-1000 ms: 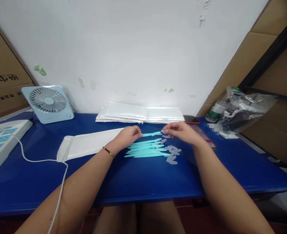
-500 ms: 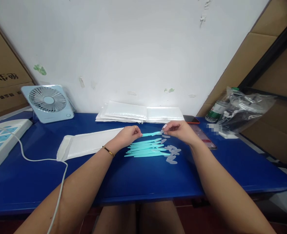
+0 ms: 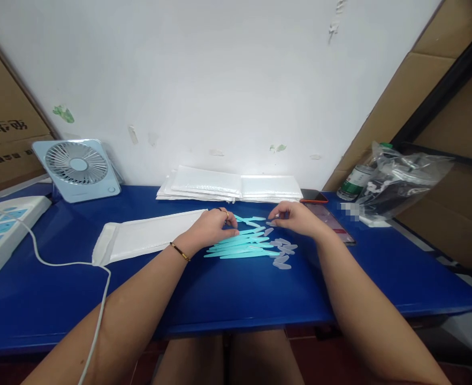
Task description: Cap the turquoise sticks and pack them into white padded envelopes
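Note:
My left hand (image 3: 220,227) is over the handle ends of a row of slim turquoise razors (image 3: 242,248), like eyebrow razors. Its thumb and index finger are apart, with the thumb at the handles. One turquoise razor (image 3: 256,218) lies at the far end of the row, its left end by my left fingers. My right hand (image 3: 294,218) is closed, thumb and finger pinched at a small translucent cap (image 3: 271,224) beside the razor tips. Several more translucent caps (image 3: 284,247) lie loose to the right of the row.
Left of the razors lies a white padded mailer (image 3: 147,235); a stack of mailers (image 3: 206,182) rests against the wall. A blue fan (image 3: 77,166), power strip (image 3: 7,227) and white cable (image 3: 59,263) are at left. A phone (image 3: 314,196), bottle (image 3: 354,182) and plastic bag (image 3: 404,182) are at right.
The razor stretched between both hands has been let go and lies on the far side of the row. My left fingers have parted and moved slightly right; my right hand has lowered a little.

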`<state>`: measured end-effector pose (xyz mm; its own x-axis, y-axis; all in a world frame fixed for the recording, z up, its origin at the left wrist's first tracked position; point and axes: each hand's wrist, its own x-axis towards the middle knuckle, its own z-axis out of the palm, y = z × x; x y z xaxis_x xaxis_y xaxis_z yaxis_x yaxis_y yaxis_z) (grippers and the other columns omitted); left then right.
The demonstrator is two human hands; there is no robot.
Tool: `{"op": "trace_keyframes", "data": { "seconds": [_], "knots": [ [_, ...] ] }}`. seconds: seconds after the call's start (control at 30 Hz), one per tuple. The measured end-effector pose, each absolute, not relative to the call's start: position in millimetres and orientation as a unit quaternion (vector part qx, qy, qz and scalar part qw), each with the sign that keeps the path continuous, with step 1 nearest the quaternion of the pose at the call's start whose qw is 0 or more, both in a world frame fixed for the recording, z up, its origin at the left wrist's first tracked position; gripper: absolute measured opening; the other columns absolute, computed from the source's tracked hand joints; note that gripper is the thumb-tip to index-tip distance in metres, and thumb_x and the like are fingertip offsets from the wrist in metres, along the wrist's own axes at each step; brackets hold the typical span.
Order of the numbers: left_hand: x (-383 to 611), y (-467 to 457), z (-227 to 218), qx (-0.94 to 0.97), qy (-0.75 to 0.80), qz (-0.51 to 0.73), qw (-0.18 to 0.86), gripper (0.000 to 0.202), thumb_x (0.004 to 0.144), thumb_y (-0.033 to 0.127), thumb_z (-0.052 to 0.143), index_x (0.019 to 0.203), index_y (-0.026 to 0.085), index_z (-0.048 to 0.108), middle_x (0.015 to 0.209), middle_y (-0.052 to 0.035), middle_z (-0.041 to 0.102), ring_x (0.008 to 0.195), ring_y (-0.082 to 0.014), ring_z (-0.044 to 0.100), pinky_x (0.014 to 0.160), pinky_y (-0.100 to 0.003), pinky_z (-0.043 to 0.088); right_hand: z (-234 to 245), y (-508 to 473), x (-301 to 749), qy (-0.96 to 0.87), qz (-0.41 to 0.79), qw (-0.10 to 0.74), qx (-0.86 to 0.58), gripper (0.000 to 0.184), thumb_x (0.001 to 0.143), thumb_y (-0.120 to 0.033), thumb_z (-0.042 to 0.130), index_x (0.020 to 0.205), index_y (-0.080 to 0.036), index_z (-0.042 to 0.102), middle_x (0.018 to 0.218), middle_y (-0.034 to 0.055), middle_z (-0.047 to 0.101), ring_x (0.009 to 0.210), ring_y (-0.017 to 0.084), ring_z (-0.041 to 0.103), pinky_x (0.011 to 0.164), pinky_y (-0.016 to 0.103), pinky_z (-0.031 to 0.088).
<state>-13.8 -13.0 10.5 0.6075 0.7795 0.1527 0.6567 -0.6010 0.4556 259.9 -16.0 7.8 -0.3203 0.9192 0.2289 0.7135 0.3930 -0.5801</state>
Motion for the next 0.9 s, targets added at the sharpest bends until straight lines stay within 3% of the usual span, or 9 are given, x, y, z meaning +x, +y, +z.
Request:
{"op": "trace_keyframes", "data": {
  "seconds": [0.13, 0.33, 0.73, 0.9],
  "knots": [
    [-10.5, -16.1, 6.3, 0.886, 0.396, 0.134, 0.2, 0.022, 0.073, 0.041, 0.059, 0.079, 0.022, 0.067, 0.079, -0.0024, 0.066, 0.075, -0.0179, 0.058, 0.062, -0.025, 0.039, 12.1, -21.0, 258.6, -0.829, 0.206, 0.175, -0.489, 0.017, 0.066, -0.032, 0.07, 0.08, -0.023, 0.071, 0.082, 0.0024, 0.064, 0.07, 0.016, 0.057, 0.063, 0.026, 0.045],
    [-10.7, -14.7, 1.8, 0.877, 0.409, 0.143, 0.206, 0.019, 0.078, 0.033, 0.052, 0.075, 0.021, 0.067, 0.076, -0.0019, 0.066, 0.069, -0.0166, 0.057, 0.057, -0.024, 0.037, 10.1, -20.8, 255.3, -0.822, 0.212, 0.136, -0.511, 0.013, 0.069, -0.032, 0.067, 0.077, -0.021, 0.069, 0.073, 0.0011, 0.066, 0.062, 0.014, 0.057, 0.056, 0.024, 0.042],
    [-7.1, -22.7, 10.2, 0.904, 0.365, 0.136, 0.177, 0.019, 0.081, 0.03, 0.05, 0.085, 0.023, 0.067, 0.079, -0.0016, 0.066, 0.073, -0.0164, 0.057, 0.059, -0.024, 0.037, 10.7, -20.3, 256.9, -0.833, 0.213, 0.151, -0.488, 0.011, 0.069, -0.026, 0.067, 0.078, -0.024, 0.073, 0.075, 0.0011, 0.07, 0.065, 0.015, 0.061, 0.058, 0.025, 0.044],
    [-8.4, -12.0, 1.2, 0.903, 0.393, 0.122, 0.123, 0.013, 0.076, 0.027, 0.056, 0.076, 0.023, 0.069, 0.076, -0.0015, 0.068, 0.072, -0.0176, 0.058, 0.059, -0.025, 0.037, 8.2, -20.6, 250.5, -0.831, 0.213, 0.168, -0.486, 0.01, 0.071, -0.028, 0.067, 0.078, -0.023, 0.073, 0.072, 0.0008, 0.07, 0.063, 0.014, 0.061, 0.058, 0.024, 0.044]
  ]
}}
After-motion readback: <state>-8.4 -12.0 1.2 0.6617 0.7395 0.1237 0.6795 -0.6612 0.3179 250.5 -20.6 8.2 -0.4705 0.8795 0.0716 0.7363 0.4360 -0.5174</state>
